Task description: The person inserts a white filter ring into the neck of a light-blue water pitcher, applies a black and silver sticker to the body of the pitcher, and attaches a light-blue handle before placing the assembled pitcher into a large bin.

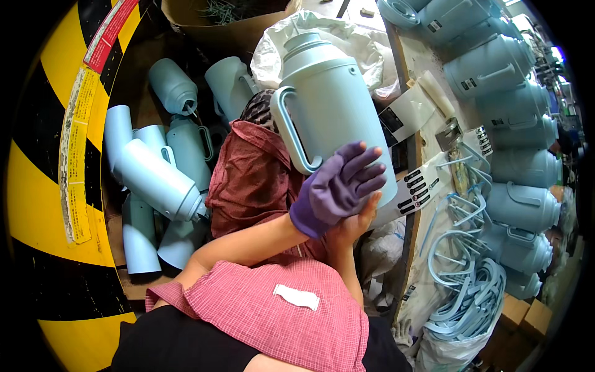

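Observation:
A light-blue plastic thermos jug point(334, 99) with a side handle lies tilted over my lap, its neck pointing away from me. My left hand point(341, 186), in a purple glove with bare fingertips, is in front of the jug's lower body. Its fingers are stretched out and apart, gripping nothing. Partly behind the glove, my bare right hand point(353, 226) holds the jug near its base. Most of the right fingers are hidden. A white printed label sheet point(427, 180) lies on the bench just right of the jug's base.
Several loose jug bodies point(158, 180) lie in a heap at the left, beside a yellow-and-black striped surface point(49, 223). On the right-hand bench point(427, 235) stand rows of jugs point(520, 164) and a bundle of pale-blue plastic handles point(477, 304). A white sack point(266, 59) sits beyond.

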Tool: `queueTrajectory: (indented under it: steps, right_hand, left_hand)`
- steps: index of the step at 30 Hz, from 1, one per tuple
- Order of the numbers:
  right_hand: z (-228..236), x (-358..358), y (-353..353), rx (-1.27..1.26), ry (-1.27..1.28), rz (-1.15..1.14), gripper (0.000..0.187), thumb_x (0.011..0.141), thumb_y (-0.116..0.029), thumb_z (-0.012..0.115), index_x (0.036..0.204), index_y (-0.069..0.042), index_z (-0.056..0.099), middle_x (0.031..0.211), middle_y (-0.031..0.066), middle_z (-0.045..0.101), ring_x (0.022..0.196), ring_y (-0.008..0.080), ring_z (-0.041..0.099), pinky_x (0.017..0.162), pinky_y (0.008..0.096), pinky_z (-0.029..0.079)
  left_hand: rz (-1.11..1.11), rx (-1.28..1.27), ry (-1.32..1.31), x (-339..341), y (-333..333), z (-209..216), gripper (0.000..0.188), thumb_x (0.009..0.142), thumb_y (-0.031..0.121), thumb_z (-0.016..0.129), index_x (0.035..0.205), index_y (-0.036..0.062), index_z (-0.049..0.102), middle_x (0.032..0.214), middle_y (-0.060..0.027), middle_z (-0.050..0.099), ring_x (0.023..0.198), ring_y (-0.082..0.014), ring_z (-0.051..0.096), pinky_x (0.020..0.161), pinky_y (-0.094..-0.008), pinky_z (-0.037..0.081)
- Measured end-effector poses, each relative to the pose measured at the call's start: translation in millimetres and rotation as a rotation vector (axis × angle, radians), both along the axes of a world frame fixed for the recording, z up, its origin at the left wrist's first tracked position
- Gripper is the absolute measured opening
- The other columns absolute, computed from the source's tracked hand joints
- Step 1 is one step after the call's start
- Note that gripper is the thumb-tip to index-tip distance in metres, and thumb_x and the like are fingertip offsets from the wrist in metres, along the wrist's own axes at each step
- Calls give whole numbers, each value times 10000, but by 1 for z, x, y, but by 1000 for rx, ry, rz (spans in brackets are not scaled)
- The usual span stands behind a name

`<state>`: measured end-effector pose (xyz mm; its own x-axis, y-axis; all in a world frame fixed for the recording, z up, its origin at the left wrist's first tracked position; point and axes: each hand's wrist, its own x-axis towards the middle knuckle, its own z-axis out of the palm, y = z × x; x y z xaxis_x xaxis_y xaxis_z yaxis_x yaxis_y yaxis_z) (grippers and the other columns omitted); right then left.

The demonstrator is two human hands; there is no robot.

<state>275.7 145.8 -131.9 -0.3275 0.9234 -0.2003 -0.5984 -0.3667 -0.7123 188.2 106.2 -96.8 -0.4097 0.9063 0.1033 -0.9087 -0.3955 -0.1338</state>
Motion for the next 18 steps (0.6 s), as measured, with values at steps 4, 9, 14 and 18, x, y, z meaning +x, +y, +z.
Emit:
queueTrajectory:
  steps: [4, 9, 14, 18]
  right_hand:
    - [14, 5, 15, -107, 198, 143, 562, 1119, -463, 456, 1405, 16, 529, 1332, 114, 634, 1203, 229, 629, 1062, 400, 508]
    - [31, 29, 17, -71, 52, -1, 530, 1138, -445, 416, 1438, -23, 523, 1341, 77, 643, 1213, 221, 620, 1075, 386, 488]
    - [5, 44, -25, -157, 95, 384, 502, 1131, -409, 468, 1465, -39, 522, 1390, 86, 629, 1246, 221, 611, 1068, 395, 500]
    - [10, 71, -30, -291, -368, 751, 497, 1127, -444, 470, 1345, -29, 633, 1239, 72, 712, 1121, 198, 673, 970, 346, 532]
  left_hand:
    - [-175, 95, -55, 9, -27, -53, 463, 1130, 259, 396, 1560, 89, 412, 1514, -176, 550, 1360, -344, 562, 1173, -517, 457]
    - [306, -948, 1155, -74, -90, -61, 339, 1092, 319, 456, 1288, 47, 505, 1154, -83, 560, 1089, -199, 540, 980, -376, 470]
    - [398, -586, 904, -237, -85, 8, 1109, 920, 709, 647, 1669, 68, 138, 1672, -181, 326, 1530, -326, 347, 1264, -474, 299]
    - [230, -666, 1434, -275, -111, 10, 1035, 906, 613, 739, 1637, 67, 250, 1530, -156, 544, 1360, -296, 568, 1150, -412, 465]
